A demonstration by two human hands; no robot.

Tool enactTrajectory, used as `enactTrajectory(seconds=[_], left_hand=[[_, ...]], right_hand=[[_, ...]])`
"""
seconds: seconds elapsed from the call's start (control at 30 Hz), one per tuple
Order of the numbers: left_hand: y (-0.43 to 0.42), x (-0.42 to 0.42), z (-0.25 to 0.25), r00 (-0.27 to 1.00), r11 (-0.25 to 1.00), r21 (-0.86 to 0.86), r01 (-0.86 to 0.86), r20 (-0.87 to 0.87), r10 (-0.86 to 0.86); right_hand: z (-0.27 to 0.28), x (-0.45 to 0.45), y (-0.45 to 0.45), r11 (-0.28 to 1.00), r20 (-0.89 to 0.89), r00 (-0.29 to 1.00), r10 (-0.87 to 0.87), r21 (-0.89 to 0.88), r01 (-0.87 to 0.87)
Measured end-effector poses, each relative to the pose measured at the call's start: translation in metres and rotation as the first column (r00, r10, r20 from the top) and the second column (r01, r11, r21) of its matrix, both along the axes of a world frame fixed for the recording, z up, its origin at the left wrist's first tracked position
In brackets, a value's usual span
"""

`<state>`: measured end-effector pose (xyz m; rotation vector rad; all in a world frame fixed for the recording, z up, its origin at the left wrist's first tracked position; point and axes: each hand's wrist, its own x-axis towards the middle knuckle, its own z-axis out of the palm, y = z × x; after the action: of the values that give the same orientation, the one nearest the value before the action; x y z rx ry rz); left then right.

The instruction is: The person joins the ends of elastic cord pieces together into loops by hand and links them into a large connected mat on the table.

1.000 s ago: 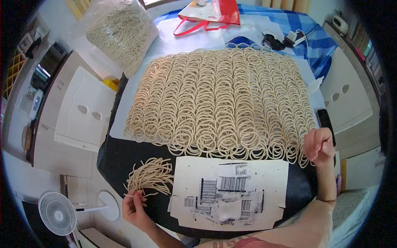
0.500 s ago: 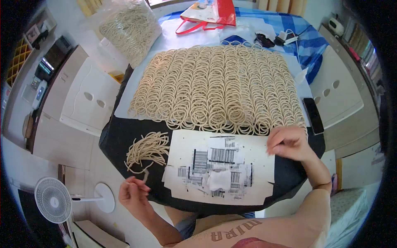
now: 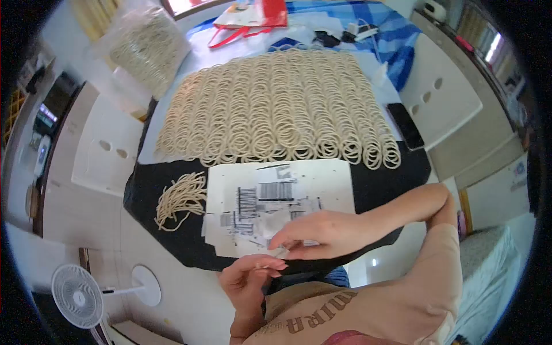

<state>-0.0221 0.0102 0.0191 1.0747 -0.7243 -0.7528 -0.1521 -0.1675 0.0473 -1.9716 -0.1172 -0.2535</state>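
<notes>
Two bare patches on the black bench (image 3: 382, 181): a narrow one left of the loose cords (image 3: 183, 198), running out to the corner, and a wider one right of the board (image 3: 339, 178), reaching toward the phone (image 3: 405, 125), with the right forearm crossing its near part. The board's near edge sits close to the bench's front edge.

Now the cords: pale beige, heaped in a loose bundle, lying just beside the board's left side. Beyond the board, rings (image 3: 264, 103) of the same colour overlap in long columns over a white sheet, their near ends spilling onto black.

And the hands! Left hand (image 3: 248, 280) at the front edge, fingers bent; right hand (image 3: 322, 234) over the board, fingertips drawn together near a small pale bit. Whether either one grips it, I cannot tell.

What a change: one second ago the left was down at the cords, the right away beside the rightmost rings. Now they meet at the board, fingertips nearly touching, and that ring column lies uncovered.
</notes>
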Motion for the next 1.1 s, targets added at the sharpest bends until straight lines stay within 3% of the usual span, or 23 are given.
enactTrajectory(seconds=[0.1,0.17,0.23,0.33,0.43,0.57,0.63,0.67,0.77,0.97,1.1], left_hand=[[0.003,-0.004,-0.006,0.997,0.997,0.033,-0.073,0.016,0.073],[0.003,-0.007,-0.007,0.994,0.993,0.023,-0.112,-0.016,0.112],[0.001,-0.009,-0.008,0.992,0.993,-0.003,-0.122,-0.033,0.122],[-0.003,-0.013,-0.006,0.989,0.989,0.057,-0.133,-0.050,0.136],[-0.008,-0.013,-0.009,0.986,0.981,0.134,-0.137,-0.073,0.148],[-0.014,-0.012,-0.003,0.975,0.949,0.259,-0.181,-0.076,0.207],[-0.017,-0.009,-0.013,0.965,0.947,0.193,-0.258,0.086,0.246],[-0.017,-0.007,-0.020,0.950,0.942,0.165,-0.291,0.168,0.264],[-0.014,0.003,-0.035,0.905,0.938,0.143,-0.316,0.343,0.253],[-0.019,0.007,-0.037,0.839,0.939,0.111,-0.326,0.491,0.233],[-0.020,0.009,-0.032,0.768,0.939,0.086,-0.334,0.603,0.219]], right_hand=[[0.009,0.001,-0.006,0.995,0.206,0.974,-0.095,-0.008,0.098],[0.014,0.000,-0.007,0.961,0.025,0.999,-0.024,0.276,0.016],[0.009,0.001,-0.009,0.813,-0.064,0.994,0.094,0.581,-0.039],[0.000,0.001,-0.010,0.662,-0.130,0.978,0.166,0.750,-0.013],[-0.012,0.001,-0.010,0.706,-0.028,1.000,0.014,0.708,0.010],[-0.004,0.001,-0.019,0.731,-0.143,0.989,-0.046,0.670,0.131],[0.000,0.001,-0.019,0.736,-0.262,0.959,-0.103,0.629,0.251],[-0.009,0.002,-0.021,0.781,-0.209,0.968,-0.142,0.576,0.239],[-0.012,0.005,-0.023,0.882,-0.278,0.929,-0.245,0.335,0.333],[-0.016,0.016,-0.017,0.947,-0.192,0.927,-0.322,-0.058,0.317],[-0.022,0.020,-0.014,0.935,-0.107,0.938,-0.330,-0.175,0.309]])
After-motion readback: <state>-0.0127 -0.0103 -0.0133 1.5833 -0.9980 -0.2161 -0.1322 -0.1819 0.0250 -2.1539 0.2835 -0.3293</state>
